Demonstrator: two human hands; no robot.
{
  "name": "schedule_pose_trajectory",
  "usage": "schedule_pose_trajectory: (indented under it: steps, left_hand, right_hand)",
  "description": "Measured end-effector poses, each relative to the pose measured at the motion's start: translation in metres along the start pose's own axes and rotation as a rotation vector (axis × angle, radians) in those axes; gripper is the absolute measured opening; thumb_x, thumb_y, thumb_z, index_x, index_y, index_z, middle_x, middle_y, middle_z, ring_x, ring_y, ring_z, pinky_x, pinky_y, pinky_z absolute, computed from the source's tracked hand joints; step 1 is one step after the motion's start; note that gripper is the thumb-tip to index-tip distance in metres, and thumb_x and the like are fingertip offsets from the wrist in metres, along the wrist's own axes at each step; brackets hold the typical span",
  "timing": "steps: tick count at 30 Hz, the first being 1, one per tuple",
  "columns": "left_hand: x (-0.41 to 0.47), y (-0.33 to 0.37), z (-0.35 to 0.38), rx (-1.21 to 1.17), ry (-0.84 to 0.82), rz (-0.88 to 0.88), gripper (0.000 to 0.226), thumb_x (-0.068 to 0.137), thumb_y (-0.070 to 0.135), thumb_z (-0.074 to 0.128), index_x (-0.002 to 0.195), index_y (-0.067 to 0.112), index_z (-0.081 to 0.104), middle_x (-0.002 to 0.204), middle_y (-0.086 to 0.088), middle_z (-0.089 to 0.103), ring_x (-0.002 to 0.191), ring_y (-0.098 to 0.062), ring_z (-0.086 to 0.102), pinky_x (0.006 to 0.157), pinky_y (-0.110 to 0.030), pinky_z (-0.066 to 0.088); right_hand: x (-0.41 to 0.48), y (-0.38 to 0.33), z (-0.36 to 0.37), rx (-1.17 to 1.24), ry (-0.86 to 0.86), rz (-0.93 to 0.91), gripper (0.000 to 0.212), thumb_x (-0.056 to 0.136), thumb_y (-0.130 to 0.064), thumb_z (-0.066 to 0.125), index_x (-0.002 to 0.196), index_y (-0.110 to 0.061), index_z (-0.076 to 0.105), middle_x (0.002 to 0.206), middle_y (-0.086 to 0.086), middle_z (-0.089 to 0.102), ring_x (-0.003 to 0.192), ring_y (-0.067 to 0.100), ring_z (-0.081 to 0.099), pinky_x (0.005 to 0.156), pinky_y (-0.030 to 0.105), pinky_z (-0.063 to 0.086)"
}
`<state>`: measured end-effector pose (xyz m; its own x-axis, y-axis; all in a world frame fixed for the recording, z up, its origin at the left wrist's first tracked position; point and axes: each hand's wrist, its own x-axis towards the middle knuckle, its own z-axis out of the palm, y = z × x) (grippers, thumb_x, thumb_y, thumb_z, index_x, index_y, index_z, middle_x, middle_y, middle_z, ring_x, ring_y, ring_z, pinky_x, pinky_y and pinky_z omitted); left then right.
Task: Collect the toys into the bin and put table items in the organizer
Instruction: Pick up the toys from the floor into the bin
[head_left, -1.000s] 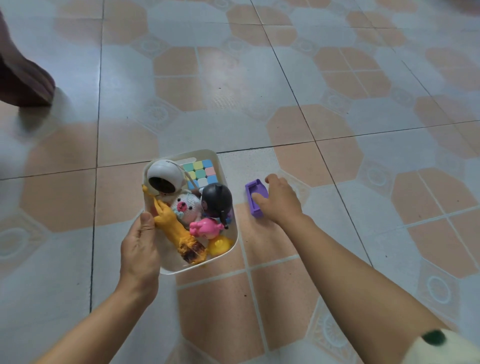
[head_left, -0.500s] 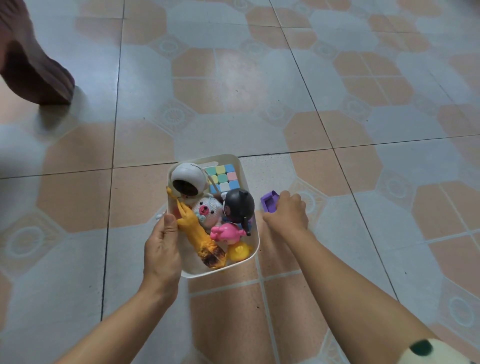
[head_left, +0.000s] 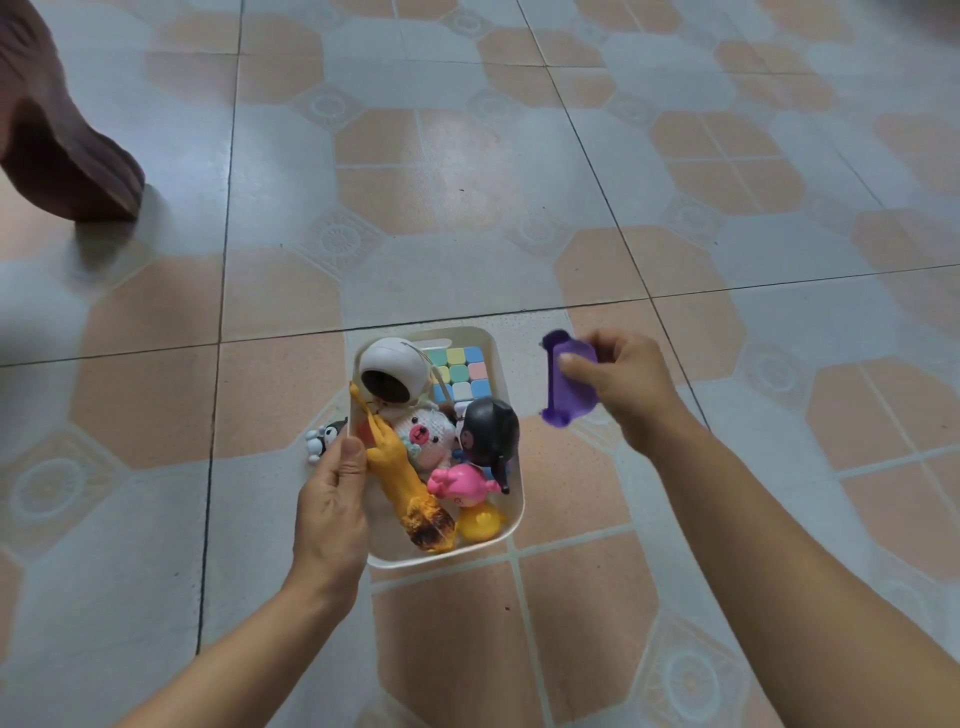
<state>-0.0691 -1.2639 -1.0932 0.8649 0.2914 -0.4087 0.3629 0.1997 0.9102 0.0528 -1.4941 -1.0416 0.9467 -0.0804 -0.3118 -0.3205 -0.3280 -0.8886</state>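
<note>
A white bin stands on the tiled floor, packed with toys: a white astronaut helmet, a pastel puzzle cube, a crocheted bear, a black-haired figure, a pink-haired doll, a yellow duck and a yellow rubber chicken. My left hand grips the bin's left rim, thumb inside. My right hand pinches a small purple toy, lifted off the floor just right of the bin. A tiny black-and-white figure lies on the floor against the bin's left side.
A dark brown furniture leg or foot stands at the far left of the floor. Tiled floor stretches beyond the bin and to the right.
My right hand has picked the purple toy off the floor and raised it beside the bin. The view shifted, and the small black-and-white figure now shows left of the bin.
</note>
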Motion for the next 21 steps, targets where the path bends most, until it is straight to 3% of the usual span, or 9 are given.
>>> schedule_pose_trajectory:
  steps: [3,5,7,11,15,21]
  left_hand:
    - [-0.003,-0.002,0.002,0.007,-0.027,-0.008,0.054,0.089,0.054,0.038,0.127,0.023,0.059,0.119,0.0,0.068,0.117,-0.023,0.06,0.104,-0.052,0.044]
    - [-0.004,-0.002,0.004,0.011,-0.054,-0.006,0.048,0.091,0.052,0.038,0.122,0.025,0.063,0.116,0.0,0.07,0.114,-0.022,0.062,0.102,-0.051,0.046]
    - [-0.005,0.0,0.005,0.017,-0.086,-0.002,0.041,0.094,0.047,0.037,0.114,0.026,0.066,0.109,-0.001,0.072,0.108,-0.023,0.065,0.097,-0.048,0.05]
    - [-0.008,0.002,0.007,0.023,-0.133,0.012,0.041,0.094,0.045,0.036,0.115,0.023,0.065,0.105,0.0,0.074,0.103,-0.022,0.068,0.088,-0.04,0.054]
    - [-0.01,0.003,0.006,0.017,-0.154,0.02,0.039,0.095,0.044,0.035,0.111,0.025,0.066,0.105,-0.001,0.073,0.099,-0.02,0.069,0.084,-0.038,0.056]
    - [-0.012,0.005,0.004,0.003,-0.183,0.044,0.035,0.095,0.041,0.035,0.108,0.03,0.066,0.103,0.003,0.074,0.096,-0.015,0.07,0.075,-0.028,0.057]
  right_hand:
    - [-0.011,-0.039,-0.004,-0.1,-0.16,-0.315,0.014,0.08,0.005,0.067,0.087,-0.007,0.068,0.079,0.008,0.067,0.071,0.013,0.061,0.063,0.027,0.052]
    - [-0.014,-0.054,-0.002,-0.345,-0.215,-0.534,0.017,0.078,0.005,0.069,0.083,-0.011,0.071,0.076,-0.001,0.067,0.069,0.006,0.058,0.063,0.02,0.047]
    - [-0.012,-0.059,0.003,-0.614,-0.233,-0.733,0.018,0.076,0.004,0.069,0.08,-0.013,0.073,0.078,-0.005,0.066,0.076,0.011,0.055,0.066,0.024,0.042]
    - [-0.008,-0.052,0.009,-0.907,-0.323,-1.002,0.021,0.073,0.001,0.071,0.074,-0.02,0.074,0.078,-0.003,0.068,0.081,0.022,0.054,0.068,0.033,0.041]
    - [-0.01,-0.048,0.013,-0.994,-0.433,-1.075,0.026,0.074,-0.001,0.07,0.076,-0.026,0.075,0.079,-0.008,0.065,0.083,0.02,0.051,0.069,0.035,0.041]
    - [-0.016,-0.044,0.011,-0.952,-0.626,-0.953,0.038,0.074,0.007,0.066,0.087,-0.027,0.077,0.083,-0.009,0.068,0.089,0.02,0.053,0.08,0.038,0.043]
